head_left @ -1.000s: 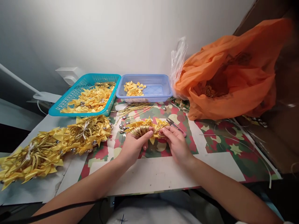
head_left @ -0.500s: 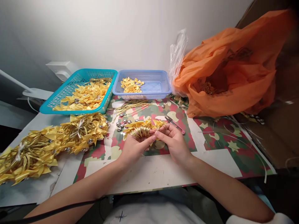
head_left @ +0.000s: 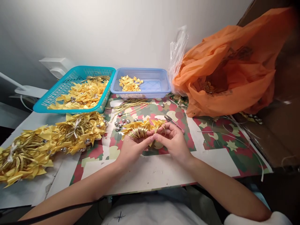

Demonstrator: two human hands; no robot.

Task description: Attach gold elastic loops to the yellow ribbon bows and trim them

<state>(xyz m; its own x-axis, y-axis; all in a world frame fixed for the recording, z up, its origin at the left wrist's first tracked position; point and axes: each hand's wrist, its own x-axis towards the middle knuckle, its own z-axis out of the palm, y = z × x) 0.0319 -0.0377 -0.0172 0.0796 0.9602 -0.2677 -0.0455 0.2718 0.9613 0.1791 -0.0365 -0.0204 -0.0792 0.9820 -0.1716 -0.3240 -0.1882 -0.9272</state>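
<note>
A bunch of yellow ribbon bows with gold cord loops (head_left: pixel 138 132) lies across both hands above the patterned table cover. My left hand (head_left: pixel 131 148) is closed on the larger part of the bunch, its thumb along the looped cords. With thumb and fingers pinched, my right hand (head_left: pixel 172 137) grips the gold loops at the bunch's right end. The two thumb tips are close together. Several small silver bells (head_left: pixel 119 125) lie just left of the bunch. Behind the right hand is a small pair of snips (head_left: pixel 173 120), partly covered by the fingers.
Tied bundles of bows (head_left: pixel 77 131) lie on the left. A teal basket (head_left: pixel 44 104) and a blue basket (head_left: pixel 154 86), both with bows inside, stand at the back. Loose gold cords (head_left: pixel 131 104) lie before them. An orange bag (head_left: pixel 253 81) fills the back right, beside white strips (head_left: pixel 248 143).
The view has shifted slightly, so most things sit a little further left. Both hands keep their hold on the bunch, with only slight finger movement.
</note>
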